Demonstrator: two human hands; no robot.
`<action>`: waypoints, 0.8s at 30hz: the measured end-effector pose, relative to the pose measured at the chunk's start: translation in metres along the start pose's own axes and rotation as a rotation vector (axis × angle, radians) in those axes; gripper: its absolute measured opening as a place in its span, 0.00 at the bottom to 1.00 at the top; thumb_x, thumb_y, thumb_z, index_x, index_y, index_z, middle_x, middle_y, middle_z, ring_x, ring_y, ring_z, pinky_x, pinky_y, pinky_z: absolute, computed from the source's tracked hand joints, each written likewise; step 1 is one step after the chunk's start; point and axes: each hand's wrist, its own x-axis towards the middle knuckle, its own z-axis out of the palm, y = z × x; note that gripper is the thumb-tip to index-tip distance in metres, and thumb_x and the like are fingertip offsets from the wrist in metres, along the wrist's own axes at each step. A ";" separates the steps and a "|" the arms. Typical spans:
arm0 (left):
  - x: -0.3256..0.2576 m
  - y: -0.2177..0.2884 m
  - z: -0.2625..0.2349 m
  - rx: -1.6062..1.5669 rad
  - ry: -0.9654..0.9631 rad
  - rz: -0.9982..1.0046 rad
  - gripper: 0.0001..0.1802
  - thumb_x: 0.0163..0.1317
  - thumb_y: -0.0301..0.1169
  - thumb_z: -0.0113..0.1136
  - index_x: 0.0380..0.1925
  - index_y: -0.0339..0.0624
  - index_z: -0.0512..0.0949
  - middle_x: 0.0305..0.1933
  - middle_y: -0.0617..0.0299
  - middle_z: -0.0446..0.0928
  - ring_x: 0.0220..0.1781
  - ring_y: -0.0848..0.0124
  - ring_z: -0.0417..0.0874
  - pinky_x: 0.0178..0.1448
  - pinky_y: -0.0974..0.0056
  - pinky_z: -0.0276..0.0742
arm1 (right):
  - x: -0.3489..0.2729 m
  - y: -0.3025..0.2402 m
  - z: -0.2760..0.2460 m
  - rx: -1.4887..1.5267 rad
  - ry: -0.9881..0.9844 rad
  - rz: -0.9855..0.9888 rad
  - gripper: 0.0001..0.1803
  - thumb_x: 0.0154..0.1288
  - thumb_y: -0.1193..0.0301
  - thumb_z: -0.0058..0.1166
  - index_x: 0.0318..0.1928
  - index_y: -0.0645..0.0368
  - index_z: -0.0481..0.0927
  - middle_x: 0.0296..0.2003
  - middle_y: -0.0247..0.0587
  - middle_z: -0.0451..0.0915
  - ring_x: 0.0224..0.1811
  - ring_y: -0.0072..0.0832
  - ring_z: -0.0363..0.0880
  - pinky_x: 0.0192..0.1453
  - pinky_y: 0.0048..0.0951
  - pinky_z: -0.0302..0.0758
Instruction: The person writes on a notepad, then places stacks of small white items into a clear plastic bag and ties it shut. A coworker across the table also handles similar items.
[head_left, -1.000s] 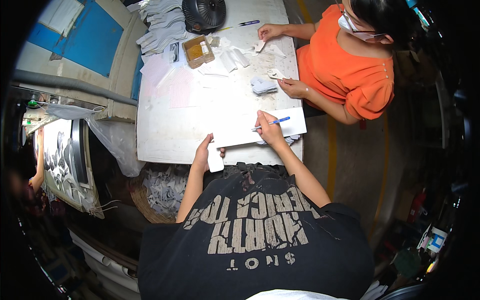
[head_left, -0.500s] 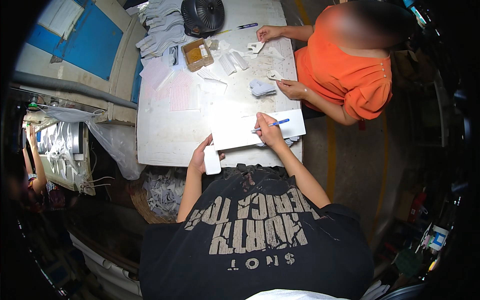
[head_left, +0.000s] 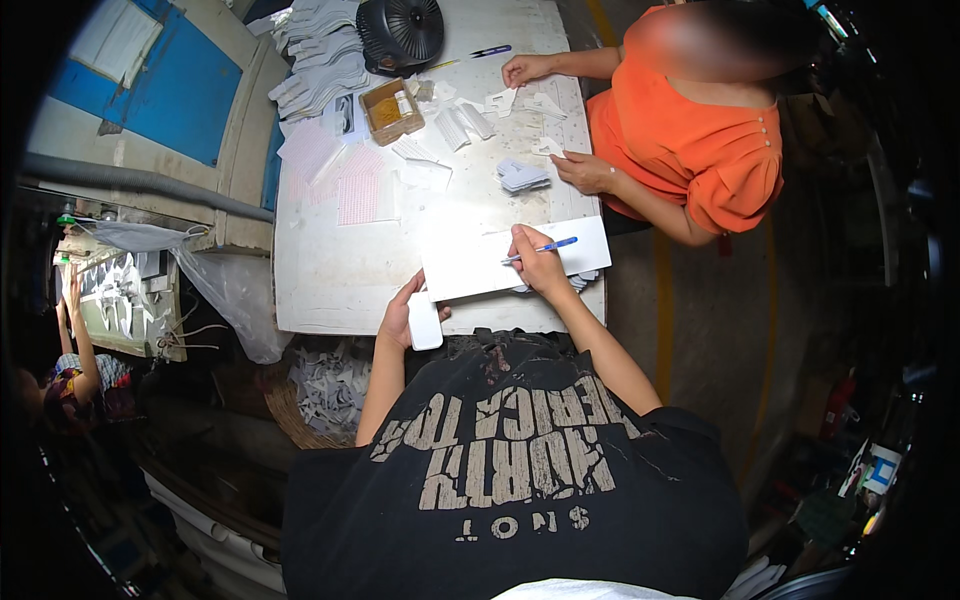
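My right hand [head_left: 538,262] grips a blue pen [head_left: 541,249] with its tip on a large white sheet [head_left: 470,262] that lies at the near edge of the white table [head_left: 330,270]. My left hand [head_left: 404,312] holds a small white rounded piece [head_left: 424,322] at the table's front edge, just left of the sheet's lower corner. A few more small pieces peek out from under the sheet's right end [head_left: 580,282].
A person in an orange top [head_left: 700,140] sits at the table's right side, hands on small white cut pieces [head_left: 522,176]. Farther back lie stacked white pieces [head_left: 320,70], a small cardboard box [head_left: 390,110], a black fan [head_left: 400,30] and a pen [head_left: 480,54]. A basket of scraps [head_left: 330,390] stands below the table.
My left hand slid with the white piece from the sheet's left edge down to the table's front edge. My right hand stays on the sheet with the pen.
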 end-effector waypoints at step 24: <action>0.000 -0.001 -0.011 0.052 -0.049 -0.013 0.27 0.80 0.45 0.39 0.75 0.52 0.61 0.58 0.59 0.78 0.49 0.63 0.81 0.50 0.50 0.86 | -0.009 -0.010 -0.001 -0.002 0.000 0.024 0.25 0.81 0.53 0.43 0.31 0.60 0.75 0.21 0.31 0.74 0.22 0.18 0.72 0.28 0.23 0.70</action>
